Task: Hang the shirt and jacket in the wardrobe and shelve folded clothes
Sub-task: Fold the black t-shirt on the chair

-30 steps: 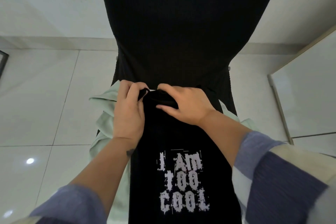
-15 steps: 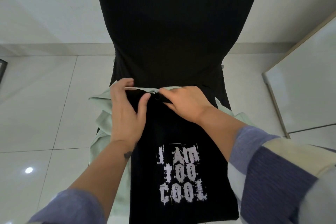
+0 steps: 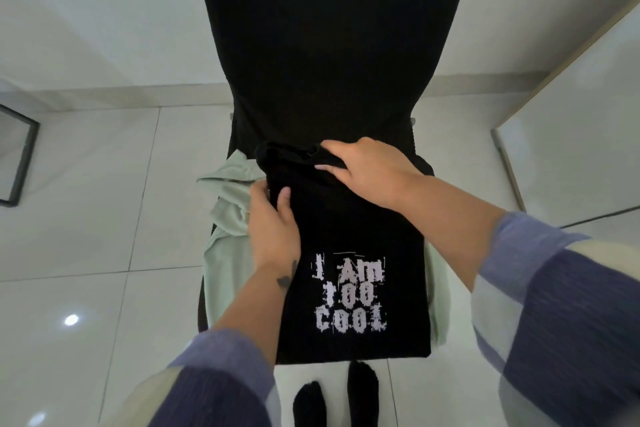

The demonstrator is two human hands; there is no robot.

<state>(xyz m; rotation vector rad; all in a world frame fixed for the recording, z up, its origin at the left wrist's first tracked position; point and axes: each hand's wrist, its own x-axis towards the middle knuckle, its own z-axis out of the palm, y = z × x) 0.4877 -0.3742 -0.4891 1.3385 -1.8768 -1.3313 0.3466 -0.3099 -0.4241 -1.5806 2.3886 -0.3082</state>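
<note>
Folded black T-shirt (image 3: 349,253) with white print "I AM TOO COOL", lying lengthwise on the seat of a chair, print toward the near end. Beneath it a pale green garment (image 3: 227,218) spreads out, showing along the left edge and as a thin strip on the right. Left hand (image 3: 273,229) grips the left edge of the T-shirt near its far end, thumb on top of the black cloth and fingers curled under the edge. Right hand (image 3: 370,173) rests on the far end of the T-shirt, fingers bent and pinching the bunched black fabric there. Both forearms emerge from blue and cream sleeves. The chair back (image 3: 332,38), covered in black ribbed fabric, rises at the far side. White tiled floor (image 3: 86,204) surrounds the chair; two feet in black socks (image 3: 308,402) stand at the near edge. A dark-framed panel (image 3: 20,156) lies far left; a pale panel with a light wooden edge (image 3: 571,135) stands on the right.
</note>
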